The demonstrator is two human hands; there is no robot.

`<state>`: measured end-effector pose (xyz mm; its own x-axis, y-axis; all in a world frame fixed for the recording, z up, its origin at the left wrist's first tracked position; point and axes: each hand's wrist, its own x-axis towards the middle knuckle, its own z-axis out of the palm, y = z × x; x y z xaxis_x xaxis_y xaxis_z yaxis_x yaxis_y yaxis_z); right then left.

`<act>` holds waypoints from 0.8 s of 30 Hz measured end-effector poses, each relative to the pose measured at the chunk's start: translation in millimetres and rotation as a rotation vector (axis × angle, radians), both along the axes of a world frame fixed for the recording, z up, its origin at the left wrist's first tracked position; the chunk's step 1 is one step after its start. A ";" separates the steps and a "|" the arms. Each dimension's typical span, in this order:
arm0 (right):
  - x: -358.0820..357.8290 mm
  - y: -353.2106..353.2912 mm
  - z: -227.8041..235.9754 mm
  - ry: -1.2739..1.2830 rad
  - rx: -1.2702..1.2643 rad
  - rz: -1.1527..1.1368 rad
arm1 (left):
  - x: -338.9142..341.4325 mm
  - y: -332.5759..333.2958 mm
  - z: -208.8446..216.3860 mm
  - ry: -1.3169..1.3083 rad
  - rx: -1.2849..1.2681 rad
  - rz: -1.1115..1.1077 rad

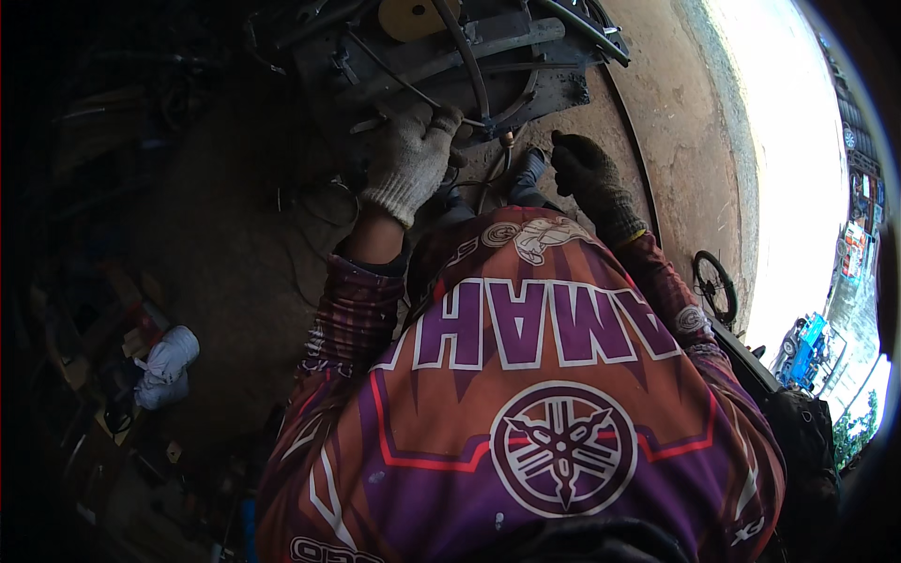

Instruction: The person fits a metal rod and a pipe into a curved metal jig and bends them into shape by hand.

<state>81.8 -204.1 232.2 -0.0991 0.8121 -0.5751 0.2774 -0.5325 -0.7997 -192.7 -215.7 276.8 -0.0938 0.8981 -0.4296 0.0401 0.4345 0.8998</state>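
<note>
My left hand (pixel 413 161), in a pale knit work glove, is closed at the near edge of a dark metal frame (pixel 554 94). A thin bent rod (pixel 394 73) runs down to its fingers, and a flat grey end (pixel 367 125) sticks out on its left. What the fingers grip is hidden. My right hand (pixel 589 178), in a darker glove, hangs to the right of the frame, apart from it. Its fingers are curled, and I cannot make out anything in them. Between the hands, a brass-coloured fitting (pixel 508 140) shows below the frame's edge.
Round bars and a tube (pixel 497 45) cross the frame, with a tan disc (pixel 410 17) at its far side. My foot (pixel 530 167) stands below. A cable (pixel 324 202) lies on the dark floor. A wheel (pixel 715 285) stands right; a white bundle (pixel 167 366) lies left.
</note>
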 end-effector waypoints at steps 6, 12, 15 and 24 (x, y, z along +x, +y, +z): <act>0.4 -1.4 1.2 -0.002 0.001 -0.002 | 0.0 -0.6 7.6 0.006 -0.037 -0.006; 2.9 -1.4 -1.5 0.012 0.001 0.012 | -0.5 0.2 -8.6 -0.060 -0.010 0.014; 5.1 -1.8 -4.1 0.010 -0.002 0.033 | 1.4 0.5 -4.5 -0.078 -0.008 0.025; 1.4 -4.3 1.4 0.009 0.001 0.012 | 1.8 -0.2 0.8 -0.048 0.008 0.030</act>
